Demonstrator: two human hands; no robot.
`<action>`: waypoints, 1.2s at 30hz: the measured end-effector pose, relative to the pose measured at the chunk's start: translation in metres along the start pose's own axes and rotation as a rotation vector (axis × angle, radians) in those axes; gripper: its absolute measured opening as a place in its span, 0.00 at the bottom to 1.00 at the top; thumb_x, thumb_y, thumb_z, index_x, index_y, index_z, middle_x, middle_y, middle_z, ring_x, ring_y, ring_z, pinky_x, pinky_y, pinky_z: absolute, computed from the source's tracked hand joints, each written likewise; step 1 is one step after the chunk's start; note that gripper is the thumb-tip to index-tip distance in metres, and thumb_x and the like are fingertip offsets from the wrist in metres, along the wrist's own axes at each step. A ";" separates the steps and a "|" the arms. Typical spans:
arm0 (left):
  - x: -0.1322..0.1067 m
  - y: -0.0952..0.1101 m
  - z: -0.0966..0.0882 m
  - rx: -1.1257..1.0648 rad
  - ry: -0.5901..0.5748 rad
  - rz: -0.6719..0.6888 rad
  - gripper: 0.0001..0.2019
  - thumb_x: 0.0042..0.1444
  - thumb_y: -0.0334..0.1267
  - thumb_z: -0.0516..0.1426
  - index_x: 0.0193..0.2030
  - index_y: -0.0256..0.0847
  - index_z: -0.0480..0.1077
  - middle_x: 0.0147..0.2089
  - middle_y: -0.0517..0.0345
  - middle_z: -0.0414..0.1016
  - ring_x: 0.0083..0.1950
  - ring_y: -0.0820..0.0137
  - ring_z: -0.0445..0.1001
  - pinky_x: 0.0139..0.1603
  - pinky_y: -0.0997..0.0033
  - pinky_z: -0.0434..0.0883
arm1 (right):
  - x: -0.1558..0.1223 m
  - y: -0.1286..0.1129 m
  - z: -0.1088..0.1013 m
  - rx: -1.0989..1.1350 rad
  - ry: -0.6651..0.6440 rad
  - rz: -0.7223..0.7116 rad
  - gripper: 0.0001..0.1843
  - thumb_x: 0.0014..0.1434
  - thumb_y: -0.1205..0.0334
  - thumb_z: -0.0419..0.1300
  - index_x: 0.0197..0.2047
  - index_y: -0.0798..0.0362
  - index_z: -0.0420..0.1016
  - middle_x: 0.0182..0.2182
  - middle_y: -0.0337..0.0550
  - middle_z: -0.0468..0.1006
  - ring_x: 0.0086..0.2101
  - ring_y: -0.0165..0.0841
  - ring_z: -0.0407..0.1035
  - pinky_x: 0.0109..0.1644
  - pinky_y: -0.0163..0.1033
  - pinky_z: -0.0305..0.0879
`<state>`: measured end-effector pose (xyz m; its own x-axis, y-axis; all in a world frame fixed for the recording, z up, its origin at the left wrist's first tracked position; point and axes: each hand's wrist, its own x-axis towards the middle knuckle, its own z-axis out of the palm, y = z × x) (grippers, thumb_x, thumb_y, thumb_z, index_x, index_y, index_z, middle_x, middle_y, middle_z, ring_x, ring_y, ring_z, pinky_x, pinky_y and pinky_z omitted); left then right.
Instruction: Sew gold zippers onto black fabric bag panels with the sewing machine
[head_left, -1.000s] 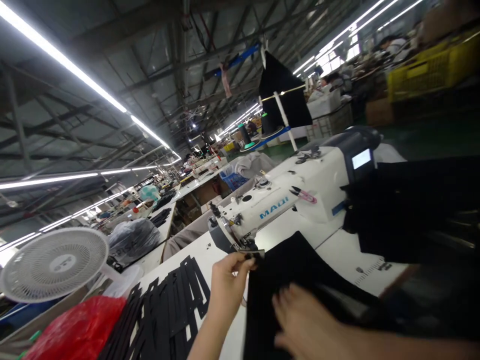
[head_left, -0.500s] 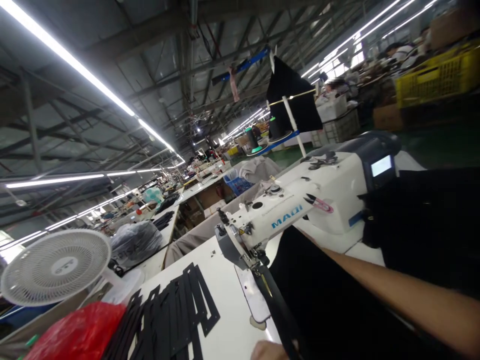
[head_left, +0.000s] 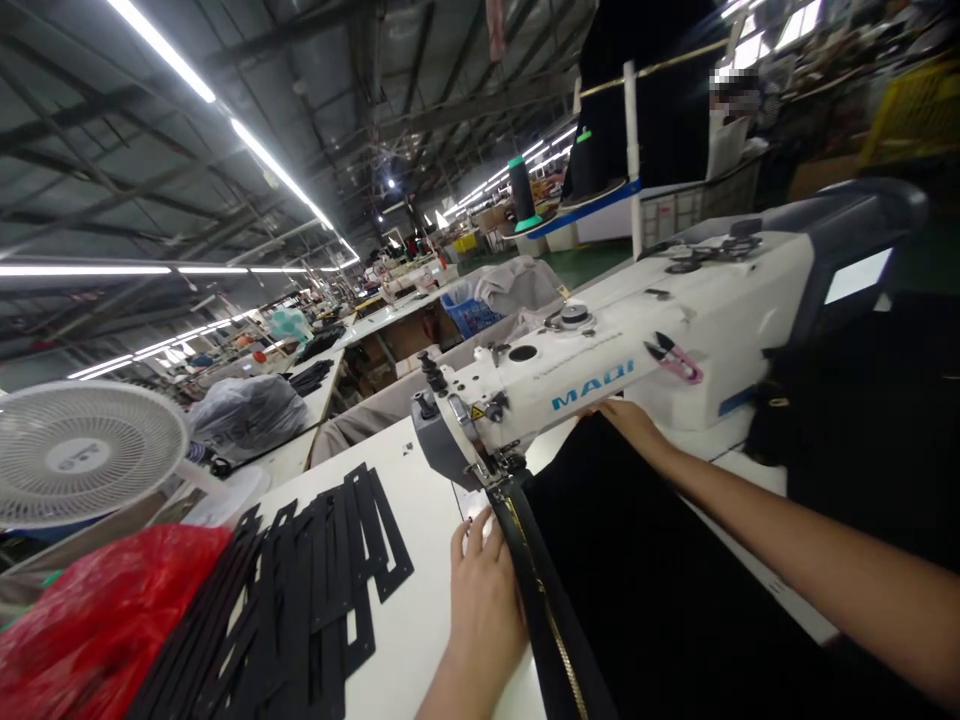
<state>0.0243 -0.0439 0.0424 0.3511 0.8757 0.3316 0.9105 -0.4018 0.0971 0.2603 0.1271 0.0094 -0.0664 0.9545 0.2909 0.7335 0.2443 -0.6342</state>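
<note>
Sewing seems underway, calling for steady alignment: left hand [head_left: 486,590], unclenched, beside gold-toothed zipper [head_left: 552,620]; right hand [head_left: 628,422] (grip too hidden to tell) at black fabric [head_left: 660,570].

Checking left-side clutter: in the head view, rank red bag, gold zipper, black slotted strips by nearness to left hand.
1. Gold zipper: just right of the left hand.
2. Black slotted strips: to its left.
3. Red bag: farther left, past the strips.

Covered by a dark roof [head_left: 330,90], lit by long tube lights [head_left: 161,50].
Striped with light from upper left toward the center; pierced by bright windows [head_left: 799,25] at upper right; furnished with pale worktables [head_left: 394,314] left of center; floored in green [head_left: 600,253] right of upper middle.
</note>
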 end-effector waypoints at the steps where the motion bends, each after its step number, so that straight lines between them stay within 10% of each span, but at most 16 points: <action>1: -0.001 0.002 -0.001 0.021 -0.013 -0.011 0.24 0.50 0.28 0.51 0.56 0.40 0.65 0.52 0.47 0.72 0.59 0.50 0.61 0.56 0.44 0.59 | 0.000 0.000 -0.004 -0.007 -0.013 0.022 0.29 0.66 0.62 0.33 0.36 0.54 0.77 0.35 0.44 0.78 0.40 0.37 0.72 0.43 0.38 0.65; 8: 0.001 0.011 0.005 0.167 -0.068 -0.044 0.19 0.50 0.29 0.52 0.50 0.37 0.68 0.47 0.44 0.72 0.51 0.48 0.65 0.50 0.44 0.61 | -0.022 -0.016 -0.015 -0.229 -0.067 0.048 0.27 0.64 0.46 0.42 0.50 0.60 0.68 0.43 0.56 0.75 0.41 0.43 0.70 0.41 0.41 0.64; 18: -0.001 0.011 0.005 0.105 -0.037 -0.082 0.21 0.47 0.25 0.52 0.49 0.38 0.68 0.50 0.49 0.71 0.54 0.55 0.64 0.61 0.46 0.52 | -0.029 -0.031 -0.010 -0.530 -0.103 -0.251 0.18 0.60 0.71 0.47 0.53 0.64 0.64 0.41 0.61 0.73 0.42 0.49 0.67 0.42 0.50 0.60; 25: -0.005 0.010 0.006 -0.018 0.012 -0.115 0.23 0.50 0.27 0.52 0.54 0.41 0.65 0.52 0.53 0.71 0.57 0.57 0.62 0.63 0.44 0.48 | -0.098 -0.093 -0.002 -0.046 -0.243 -0.793 0.19 0.52 0.64 0.59 0.48 0.57 0.70 0.50 0.52 0.68 0.53 0.44 0.56 0.57 0.51 0.50; 30: -0.009 0.006 0.012 -0.071 0.093 -0.130 0.21 0.48 0.25 0.51 0.50 0.40 0.66 0.51 0.51 0.71 0.55 0.58 0.64 0.61 0.43 0.53 | -0.117 -0.092 0.019 0.084 -0.207 -0.739 0.09 0.52 0.65 0.56 0.38 0.60 0.70 0.43 0.53 0.71 0.46 0.41 0.63 0.54 0.50 0.58; 36: -0.015 -0.008 0.027 0.012 0.156 -0.001 0.24 0.50 0.24 0.48 0.56 0.33 0.60 0.58 0.41 0.65 0.60 0.56 0.61 0.60 0.42 0.59 | -0.115 -0.082 0.025 -0.051 -0.189 -0.770 0.25 0.60 0.66 0.47 0.59 0.68 0.59 0.58 0.62 0.61 0.59 0.43 0.52 0.61 0.52 0.52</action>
<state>0.0174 -0.0462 0.0116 0.3127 0.8237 0.4730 0.9140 -0.3965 0.0863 0.1904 0.0013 0.0101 -0.6776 0.5343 0.5053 0.4644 0.8437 -0.2693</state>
